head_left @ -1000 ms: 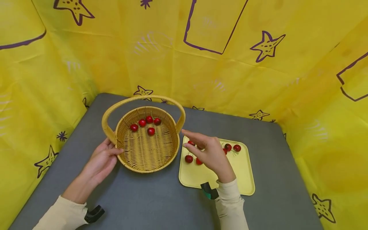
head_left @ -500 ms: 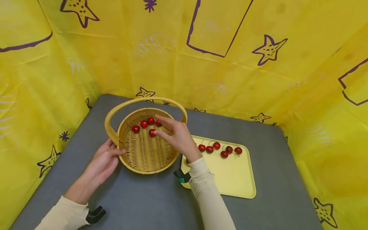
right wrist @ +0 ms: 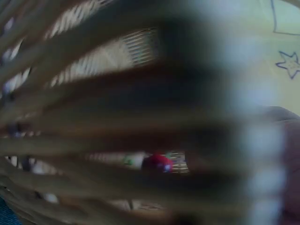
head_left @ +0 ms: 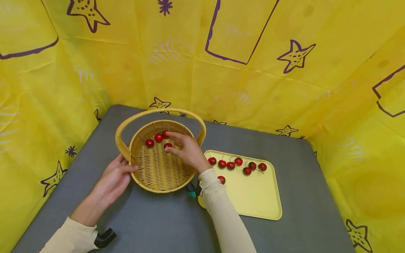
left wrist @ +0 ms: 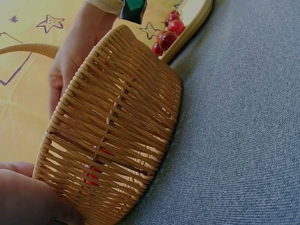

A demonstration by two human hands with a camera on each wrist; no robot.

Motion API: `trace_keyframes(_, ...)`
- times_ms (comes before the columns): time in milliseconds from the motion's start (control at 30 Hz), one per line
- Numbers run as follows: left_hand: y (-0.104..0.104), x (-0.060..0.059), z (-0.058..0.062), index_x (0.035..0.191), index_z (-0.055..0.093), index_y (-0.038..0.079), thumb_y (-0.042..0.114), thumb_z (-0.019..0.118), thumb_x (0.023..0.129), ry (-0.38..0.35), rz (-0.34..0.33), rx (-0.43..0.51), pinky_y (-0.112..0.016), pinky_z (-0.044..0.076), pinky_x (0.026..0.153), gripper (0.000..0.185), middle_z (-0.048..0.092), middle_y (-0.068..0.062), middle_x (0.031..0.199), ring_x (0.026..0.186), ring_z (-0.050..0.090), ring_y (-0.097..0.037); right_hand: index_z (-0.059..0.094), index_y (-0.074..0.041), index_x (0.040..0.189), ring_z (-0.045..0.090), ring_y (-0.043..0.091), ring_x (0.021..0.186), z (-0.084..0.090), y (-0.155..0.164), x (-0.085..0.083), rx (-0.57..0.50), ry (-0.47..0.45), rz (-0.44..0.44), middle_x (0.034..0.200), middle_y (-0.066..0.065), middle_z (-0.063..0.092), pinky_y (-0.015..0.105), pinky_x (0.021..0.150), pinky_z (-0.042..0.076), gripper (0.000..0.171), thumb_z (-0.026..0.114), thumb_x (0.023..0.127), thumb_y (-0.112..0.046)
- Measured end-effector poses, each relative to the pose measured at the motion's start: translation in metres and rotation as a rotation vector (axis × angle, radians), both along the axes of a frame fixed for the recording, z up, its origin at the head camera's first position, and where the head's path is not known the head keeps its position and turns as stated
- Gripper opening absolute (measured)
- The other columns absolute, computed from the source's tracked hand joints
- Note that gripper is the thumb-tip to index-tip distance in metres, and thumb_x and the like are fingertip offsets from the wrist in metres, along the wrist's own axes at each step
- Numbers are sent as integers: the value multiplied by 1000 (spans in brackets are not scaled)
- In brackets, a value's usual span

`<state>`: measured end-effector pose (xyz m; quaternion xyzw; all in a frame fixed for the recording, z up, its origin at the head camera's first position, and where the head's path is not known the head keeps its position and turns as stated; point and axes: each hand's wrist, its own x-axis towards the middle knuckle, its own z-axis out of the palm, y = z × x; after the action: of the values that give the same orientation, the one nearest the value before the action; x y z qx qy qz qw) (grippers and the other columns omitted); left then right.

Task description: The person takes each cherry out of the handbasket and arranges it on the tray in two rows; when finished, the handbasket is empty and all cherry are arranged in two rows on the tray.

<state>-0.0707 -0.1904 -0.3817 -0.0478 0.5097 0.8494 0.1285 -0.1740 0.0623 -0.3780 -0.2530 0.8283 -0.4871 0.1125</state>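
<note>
A round wicker basket (head_left: pixel 148 182) with an arched handle stands on the grey table. Its side fills the left wrist view as the basket wall (left wrist: pixel 117 136). My left hand (head_left: pixel 115 175) holds its left side, thumb on the wall and fingers by the handle's base. My right hand (head_left: pixel 185 149) reaches down inside the basket, its fingertips among several red cherries (head_left: pixel 158 137). One cherry lies between thumb and forefinger; whether the fingers pinch it is hidden. The right wrist view is blurred weave with one red cherry (right wrist: pixel 157 163) showing through.
A yellow tray (head_left: pixel 253 200) lies right of the basket, with several stemmed cherries (head_left: pixel 238 161) in a row along its far side and one (head_left: pixel 221 180) nearer my forearm. Yellow star-printed sheets (head_left: pixel 253 88) wall the table at the left, back and right.
My right hand moved left from above the tray to over the basket, then lowered in among the cherries. The left hand and basket stayed put.
</note>
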Motion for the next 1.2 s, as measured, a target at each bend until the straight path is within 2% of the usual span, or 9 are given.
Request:
trace_keyframes(267,0,1,1,169,-13,15,-22,35,97,-17,-5,-22,-31,7,130,94,-12,-9,177,161,-7,-18,58,-10,153,60,22,136,-9,-8,-7,148,-25,-35,153,6,59,33,112,48,57,76,99,-19)
trace_keyframes(567,1,0,3,168,-17,15,-23,34,96,-28,-3,-34,-29,8,129,96,-14,-9,177,161,-8,-17,63,-13,149,65,21,126,-16,-15,-8,354,69,-15,140,8,69,33,105,52,51,76,99,-19)
trace_keyframes(667,0,1,3,168,-17,14,-22,34,96,-29,-3,-41,-29,9,129,95,-14,-9,177,161,-7,-17,65,-13,147,66,21,124,-18,-19,-8,385,89,-14,139,8,70,32,102,54,49,76,99,-17)
trace_keyframes(967,3,1,1,168,-18,13,-21,36,98,-39,0,-65,-29,9,129,95,-14,-7,177,160,-8,-15,73,-10,136,69,20,121,-29,-21,-11,340,124,-74,131,7,74,28,100,54,38,76,98,-15)
trace_keyframes(1200,2,1,2,167,-17,8,-22,36,97,-37,16,-68,-30,7,129,92,-13,-11,177,161,-7,-18,74,-9,133,70,18,119,-28,-23,-14,257,124,-60,129,7,75,25,99,55,35,76,98,-13)
